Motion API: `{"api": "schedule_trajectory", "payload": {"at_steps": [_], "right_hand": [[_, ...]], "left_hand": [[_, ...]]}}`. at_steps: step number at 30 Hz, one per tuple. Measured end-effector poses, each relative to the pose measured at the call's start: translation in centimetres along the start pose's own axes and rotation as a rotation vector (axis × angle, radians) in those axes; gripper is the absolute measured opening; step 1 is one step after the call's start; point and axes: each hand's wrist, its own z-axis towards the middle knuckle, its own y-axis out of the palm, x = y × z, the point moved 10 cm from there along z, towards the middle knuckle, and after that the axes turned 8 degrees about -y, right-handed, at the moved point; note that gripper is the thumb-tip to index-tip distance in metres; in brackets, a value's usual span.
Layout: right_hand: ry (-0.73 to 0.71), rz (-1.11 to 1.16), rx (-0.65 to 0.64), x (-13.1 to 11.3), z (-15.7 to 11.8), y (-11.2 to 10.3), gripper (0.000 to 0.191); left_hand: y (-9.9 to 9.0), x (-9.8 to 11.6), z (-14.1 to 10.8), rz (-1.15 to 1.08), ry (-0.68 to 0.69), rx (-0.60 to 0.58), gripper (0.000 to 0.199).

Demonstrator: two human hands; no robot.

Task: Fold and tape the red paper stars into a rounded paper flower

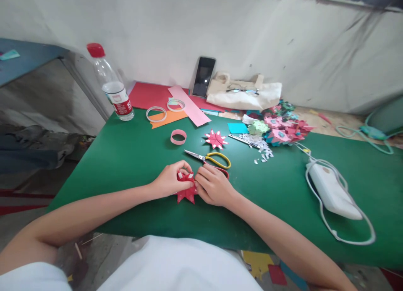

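Near the front of the green table, my left hand [172, 179] pinches a red folded-paper star [187, 194] between thumb and fingers. Small white tape pieces show on its upper points. My right hand [214, 184] is closed at the star's right edge, fingertips pressed against it; exactly what they pinch is hidden. Just beyond my right hand lie scissors [217, 157] with yellow and red handles, partly covered by it. Farther back, a second red paper star [215, 139] with white tape on its points rests flat on the table.
Tape rolls [178, 137] and coloured paper sheets [147, 96] lie behind. A bottle [116, 93] stands at the left corner. A box cutter [244, 140], paper scraps [266, 150] and paper flowers [286, 129] are right. A phone [204, 77] leans on the wall; a cabled white device [333, 190] lies far right.
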Motion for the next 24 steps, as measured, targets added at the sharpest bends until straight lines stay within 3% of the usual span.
{"api": "schedule_trajectory", "payload": {"at_steps": [12, 24], "right_hand": [[-0.057, 0.146, -0.035, -0.3, -0.4, 0.6, 0.024], [0.022, 0.309, -0.071, 0.3, -0.6, 1.1, 0.024]], "left_hand": [[0.3, 0.1, -0.1, 0.069, -0.033, -0.063, 0.031], [0.1, 0.2, -0.2, 0.123, -0.024, -0.064, 0.031]]}}
